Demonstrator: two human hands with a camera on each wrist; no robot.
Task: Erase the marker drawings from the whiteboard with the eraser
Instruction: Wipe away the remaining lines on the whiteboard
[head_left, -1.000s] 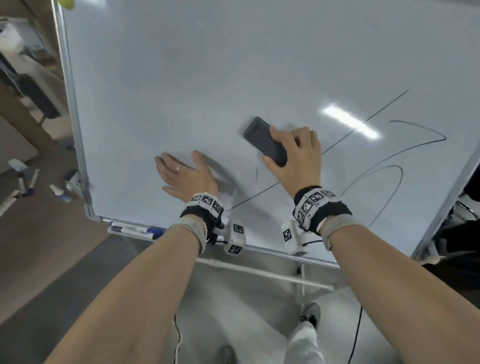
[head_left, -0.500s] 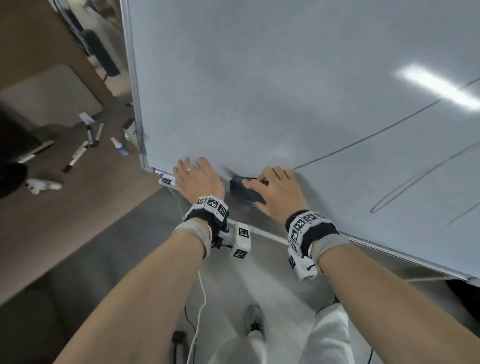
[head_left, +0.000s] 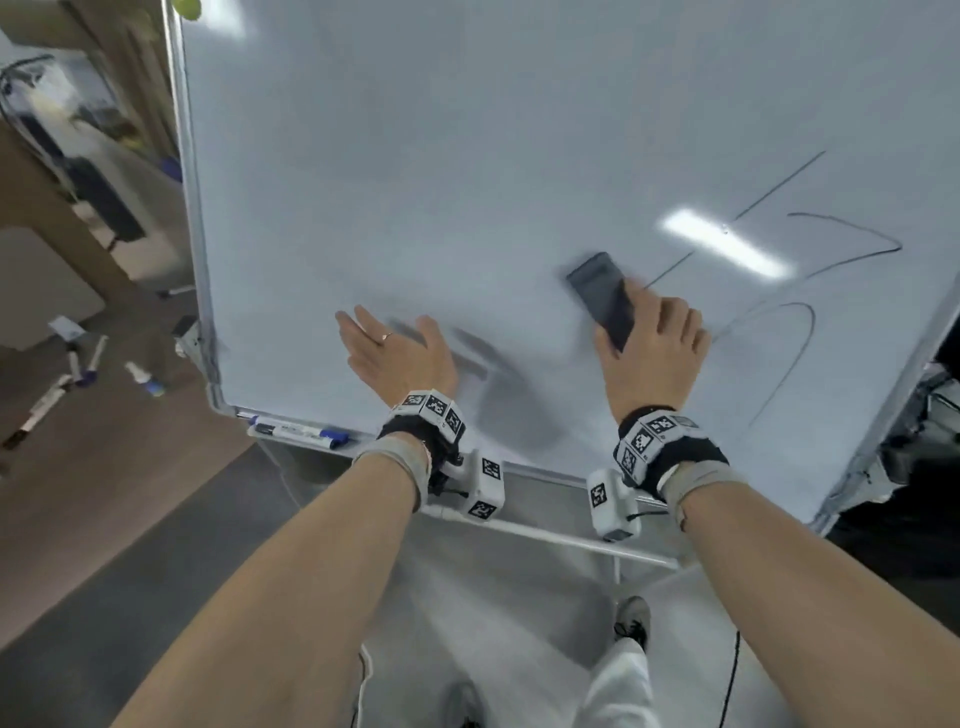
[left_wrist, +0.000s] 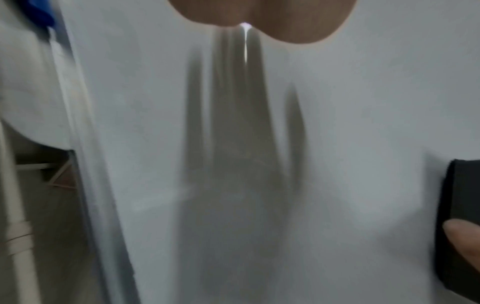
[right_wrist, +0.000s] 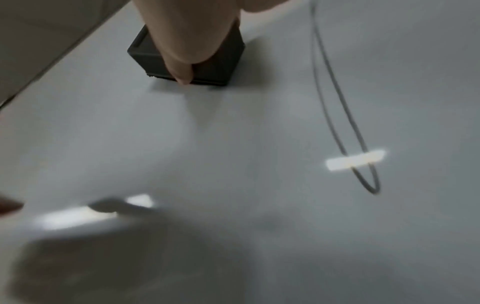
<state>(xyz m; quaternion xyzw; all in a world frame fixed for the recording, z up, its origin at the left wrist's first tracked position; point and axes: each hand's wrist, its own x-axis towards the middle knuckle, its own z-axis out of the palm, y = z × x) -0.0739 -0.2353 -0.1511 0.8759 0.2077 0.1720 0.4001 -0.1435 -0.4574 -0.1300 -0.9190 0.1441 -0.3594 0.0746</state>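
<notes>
Black eraser (head_left: 602, 299) under right hand (head_left: 652, 353), seemingly flat on whiteboard (head_left: 467, 156).

Here's the whiteboard (head_left: 467, 156), big and glossy white in a silver frame, standing tilted in the head view, with a ceiling light glaring off its right half. Most of its face is clean! The marker drawings (head_left: 789, 332) cling on only at the right: thin dark lines, one long straight stroke slanting up to the right, a sharp-cornered curve beyond it, and a tall narrow loop lower down. And the eraser (head_left: 602, 296), a dark rectangular block, sits flat against the board just left of those lines, long side slanting, its lower end touching the straight stroke's lower end.
</notes>
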